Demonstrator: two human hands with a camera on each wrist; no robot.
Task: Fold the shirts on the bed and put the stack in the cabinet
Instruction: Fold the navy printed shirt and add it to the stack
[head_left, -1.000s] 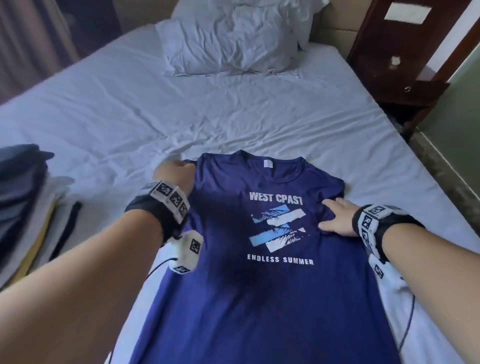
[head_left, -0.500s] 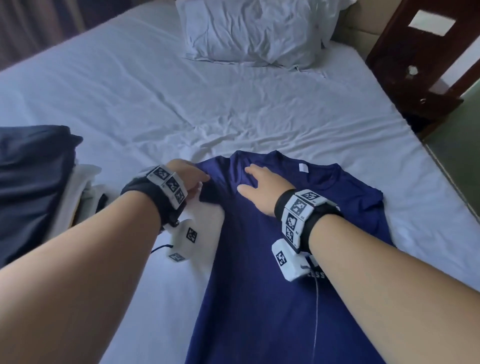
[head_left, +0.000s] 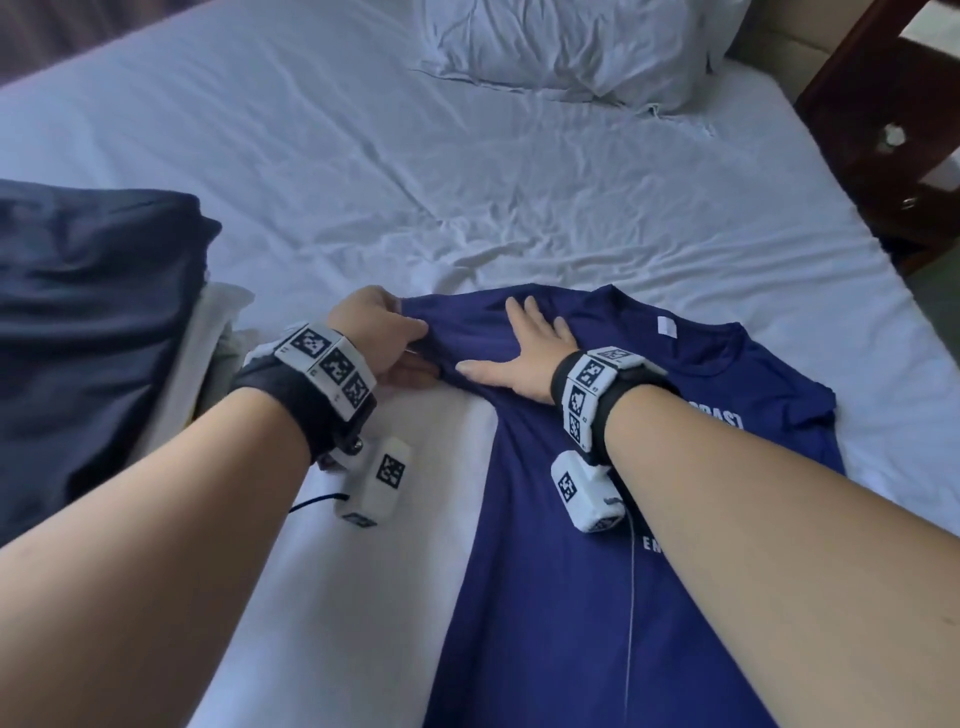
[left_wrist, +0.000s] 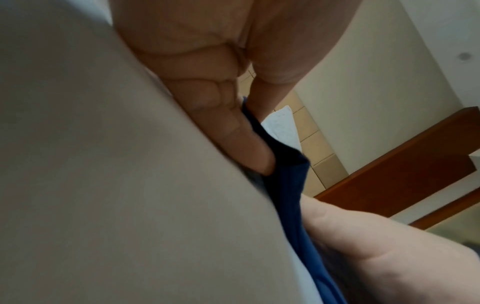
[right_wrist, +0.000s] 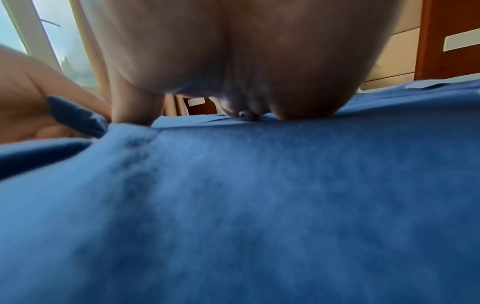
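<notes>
Navy cloth lies in a folded pile (head_left: 88, 322) at the far left of the bed (head_left: 363, 171), resting on top of paler folded garments whose edges poke out beneath it. A white sheet, creased all over, covers the bed.

Just right of the pile, the left hand (head_left: 382, 343) reaches in, a black band with white marker blocks strapped at the wrist. Its fingers and thumb are curled around the left shoulder edge of a blue shirt (head_left: 545, 571), pinching a fold of the fabric. The left wrist view shows this close up: the thumb and fingers (left_wrist: 233, 131) squeeze a ridge of blue cloth between them, low against the sheet.

Next comes the shirt itself, spread face up in the middle of the bed, neck pointing toward the pillow (head_left: 571, 47), hem running toward the near edge. White lettering on its chest is mostly hidden behind an arm.

The right hand (head_left: 524, 358) lies flat on the shirt just beside the left hand, fingers straight and spread, palm pressing the fabric down near the collar. The two hands sit close together but are not touching. The right wrist view shows the palm (right_wrist: 246, 61) bearing on the blue cloth.

At the far right, dark wooden furniture (head_left: 893, 104) stands beside the bed.
</notes>
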